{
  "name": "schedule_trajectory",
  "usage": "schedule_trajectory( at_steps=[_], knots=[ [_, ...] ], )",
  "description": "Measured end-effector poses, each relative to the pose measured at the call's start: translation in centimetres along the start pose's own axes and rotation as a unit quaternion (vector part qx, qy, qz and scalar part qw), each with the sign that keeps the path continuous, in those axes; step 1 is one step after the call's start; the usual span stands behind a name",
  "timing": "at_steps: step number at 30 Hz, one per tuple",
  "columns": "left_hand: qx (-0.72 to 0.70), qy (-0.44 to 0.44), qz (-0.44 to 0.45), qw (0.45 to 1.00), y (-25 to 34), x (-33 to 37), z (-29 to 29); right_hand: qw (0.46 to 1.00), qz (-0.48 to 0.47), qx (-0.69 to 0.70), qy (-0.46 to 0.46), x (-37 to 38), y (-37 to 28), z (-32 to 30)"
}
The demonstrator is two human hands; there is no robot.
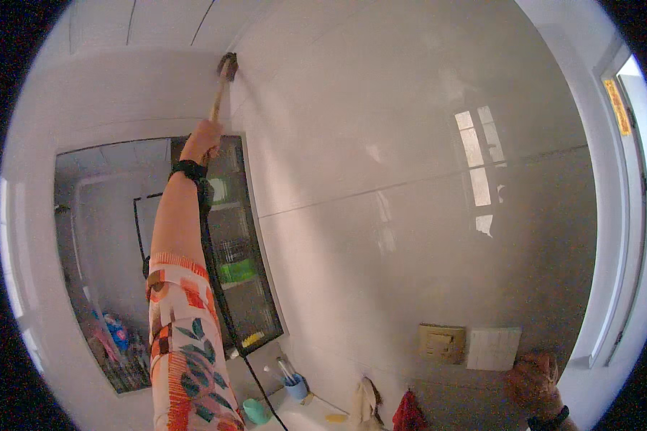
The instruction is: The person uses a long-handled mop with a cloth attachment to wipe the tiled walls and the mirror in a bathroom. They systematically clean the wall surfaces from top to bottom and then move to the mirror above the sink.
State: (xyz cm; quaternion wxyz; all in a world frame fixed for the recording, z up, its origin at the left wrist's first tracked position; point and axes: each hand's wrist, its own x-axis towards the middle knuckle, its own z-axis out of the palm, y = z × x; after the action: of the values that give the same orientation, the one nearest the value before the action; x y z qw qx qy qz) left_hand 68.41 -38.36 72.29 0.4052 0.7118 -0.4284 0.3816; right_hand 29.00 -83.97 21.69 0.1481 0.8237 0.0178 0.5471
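My left arm, in a patterned orange and white sleeve, is stretched up high. The left hand (204, 139) is closed round the pale handle of a brush (218, 100). The brush's dark brown head touches the upper corner, where the walls meet the ceiling (165, 25). Low on the right, my right hand (533, 379) is at the tiled wall (381, 273), just beside a white switch plate (493, 349). Its fingers are curled in, and whether anything is inside them is hidden.
Behind my left arm hang a mirror (108, 215) and a glass-doored cabinet (255, 302). Below are a blue cup with toothbrushes (295, 388), a green cup (256, 411), a beige cloth (366, 406) and a red cloth (408, 413). A beige socket plate (441, 343) and a door frame (604, 323) are right.
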Motion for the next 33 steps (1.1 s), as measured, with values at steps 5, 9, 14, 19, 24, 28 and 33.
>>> schedule_trajectory(
  at_steps=[5, 9, 14, 19, 24, 28, 33],
  knots=[
    [-0.005, 0.005, 0.004, 1.0, 0.5, 1.4, 1.8, 1.0, -0.008, -0.029, -0.008, 0.7, 0.0, -0.9],
    [-0.02, 0.064, -0.021, 0.998, 0.7, 2.1, 2.5, 0.999, -0.015, -0.038, -0.01, 1.0, 0.0, -1.0],
    [0.106, 0.039, -0.079, 0.991, 1.5, 2.4, 1.9, 0.993, -0.045, -0.098, -0.043, 2.5, -1.2, -3.1],
    [-0.027, 0.054, -0.056, 0.997, 0.1, -1.1, 1.9, 0.985, -0.115, -0.123, -0.029, 5.2, -1.5, -4.5],
    [0.007, 0.064, -0.065, 0.996, 2.1, -4.7, 4.9, 0.998, -0.028, -0.047, -0.014, 1.5, -2.0, -2.0],
    [-0.063, 0.063, -0.078, 0.993, -0.7, -9.6, 7.9, 0.999, 0.004, -0.029, -0.03, -1.6, -1.2, -0.2],
    [0.007, 0.121, -0.071, 0.99, -6.7, -15.8, 12.1, 0.996, 0.033, 0.078, -0.005, -1.2, -2.2, 1.0]
  ],
)
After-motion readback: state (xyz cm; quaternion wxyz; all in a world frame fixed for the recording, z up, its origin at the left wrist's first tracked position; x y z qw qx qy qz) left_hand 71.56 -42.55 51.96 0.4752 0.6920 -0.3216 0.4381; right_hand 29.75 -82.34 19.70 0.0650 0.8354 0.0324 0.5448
